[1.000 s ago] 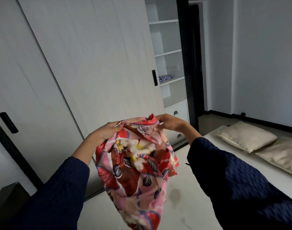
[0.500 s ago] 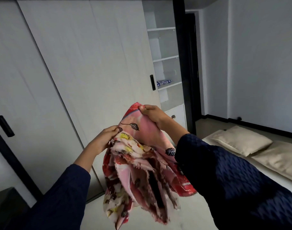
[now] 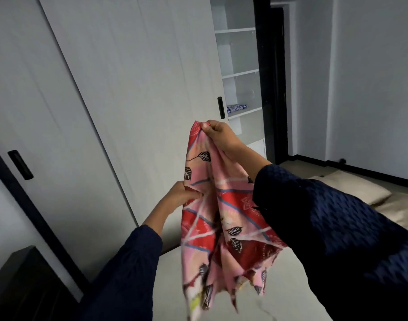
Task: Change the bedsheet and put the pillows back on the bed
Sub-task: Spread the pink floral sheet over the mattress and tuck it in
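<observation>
Pinching one corner of the bedsheet (image 3: 221, 218) high, your right hand (image 3: 218, 135) has thumb and fingers closed tight on the cloth at its topmost point, so the rest can fall free and open under its own weight. Your left hand (image 3: 182, 194) is lower and to the side, clamped on a zigzag-cut edge of the same sheet; held that way, it looks as if you are feeling along the hem for the next corner, which is what spreading it would need.

The cloth is thin and limp, hanging in long soft folds between and below your hands, bunched rather than flat. It is pink and red with pale and blue crossing bands, dark leaf shapes, and a bit of yellow near the ragged lower end. Expect it to slip and twist easily, so two firm grips suit it.

Both dark blue sleeves (image 3: 337, 228) have a quilted, bumpy weave. Below the sheet lies the pale, smooth mattress (image 3: 279, 286), bare and not yet covered. Two beige pillows (image 3: 351, 188) lie at its far end, plump and soft-edged, side by side; they would likely need lifting off before the sheet goes down. Behind stand flat grey wardrobe doors (image 3: 128, 89) with black handles, and open white shelves (image 3: 240, 72) holding a small blue-patterned folded item.
</observation>
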